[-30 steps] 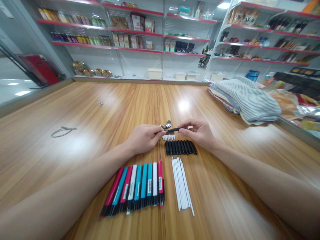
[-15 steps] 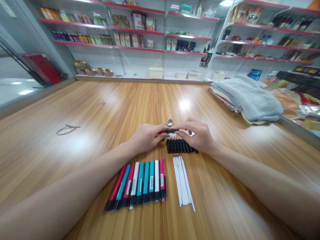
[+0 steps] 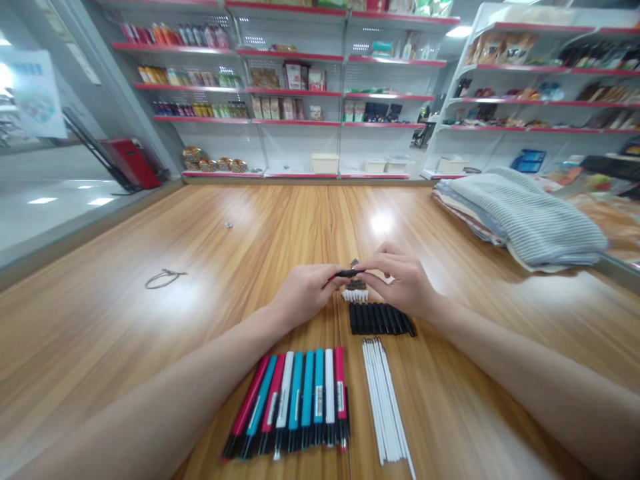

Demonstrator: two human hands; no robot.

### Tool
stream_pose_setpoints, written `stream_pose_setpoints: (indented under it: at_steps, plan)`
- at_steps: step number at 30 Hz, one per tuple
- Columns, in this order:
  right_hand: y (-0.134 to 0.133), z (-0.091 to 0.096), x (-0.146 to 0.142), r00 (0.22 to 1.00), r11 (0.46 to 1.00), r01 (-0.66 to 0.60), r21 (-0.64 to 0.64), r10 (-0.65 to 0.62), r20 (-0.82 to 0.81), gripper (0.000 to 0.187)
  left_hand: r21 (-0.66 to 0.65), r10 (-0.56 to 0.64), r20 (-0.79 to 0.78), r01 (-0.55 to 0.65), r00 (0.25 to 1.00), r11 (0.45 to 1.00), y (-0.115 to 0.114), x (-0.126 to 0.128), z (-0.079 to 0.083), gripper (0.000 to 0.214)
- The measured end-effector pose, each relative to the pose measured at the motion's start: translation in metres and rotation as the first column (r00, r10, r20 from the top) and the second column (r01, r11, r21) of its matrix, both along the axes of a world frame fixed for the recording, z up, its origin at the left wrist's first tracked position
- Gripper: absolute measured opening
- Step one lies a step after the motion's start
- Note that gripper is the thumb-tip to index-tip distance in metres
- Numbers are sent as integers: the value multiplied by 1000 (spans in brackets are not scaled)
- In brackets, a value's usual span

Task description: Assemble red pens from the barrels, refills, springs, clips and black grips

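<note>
My left hand (image 3: 307,293) and my right hand (image 3: 403,280) meet above the table, pinching a slim pen (image 3: 346,273) between them; only its black part shows, and the fingers cover the rest. Just below lie small white pieces (image 3: 356,295) and a row of short black tubes (image 3: 380,319), near my right hand. Small dark metallic bits (image 3: 357,285) sit behind the white pieces. Toward me, white pen refills (image 3: 384,400) are bunched side by side. To their left, several pink, blue and white pens (image 3: 295,390) with black ends lie in a row, some with barcode labels.
A wooden table (image 3: 260,247) spreads out around the parts. On its left lie a cord loop (image 3: 166,278) and a tiny shiny object (image 3: 229,225). Folded cloths (image 3: 530,213) are stacked at the right. Stocked shelves (image 3: 295,120) stand beyond the far edge.
The view has tilted up, so the table things sit lower in the picture. Both hands still pinch the pen; its red part, seen before by the left fingers, is now mostly hidden.
</note>
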State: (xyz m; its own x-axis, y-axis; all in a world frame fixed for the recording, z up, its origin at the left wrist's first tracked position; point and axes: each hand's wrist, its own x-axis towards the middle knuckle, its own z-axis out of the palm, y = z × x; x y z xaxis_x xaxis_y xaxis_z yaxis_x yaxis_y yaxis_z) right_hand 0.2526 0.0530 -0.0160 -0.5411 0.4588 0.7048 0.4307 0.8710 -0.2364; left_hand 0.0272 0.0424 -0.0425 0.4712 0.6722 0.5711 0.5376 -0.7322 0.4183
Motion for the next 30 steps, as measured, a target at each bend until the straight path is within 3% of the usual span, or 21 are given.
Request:
stream_pose_setpoints:
  at_steps: [8, 12, 17, 24, 30]
  plan:
    - [-4, -10, 5, 999, 1000, 2, -6, -2, -52, 22, 34, -38, -58, 40, 998, 999, -8, -2, 11, 30]
    - [-4, -12, 3, 998, 1000, 16, 21, -14, -54, 20, 71, -41, -17, 42, 999, 997, -4, -6, 7, 28]
    - [-3, -13, 4, 999, 1000, 24, 14, -23, -27, 18, 28, 56, -49, -55, 997, 998, -3, -8, 4, 19]
    - [-7, -11, 2, 1000, 1000, 6, 1, -6, -28, 23, 18, -41, -27, 41, 999, 999, -2, -6, 2, 21]
    - [-9, -11, 1, 1000, 1000, -16, -19, 16, -26, 26, 2, -44, -33, 44, 998, 999, -2, -6, 1, 21]
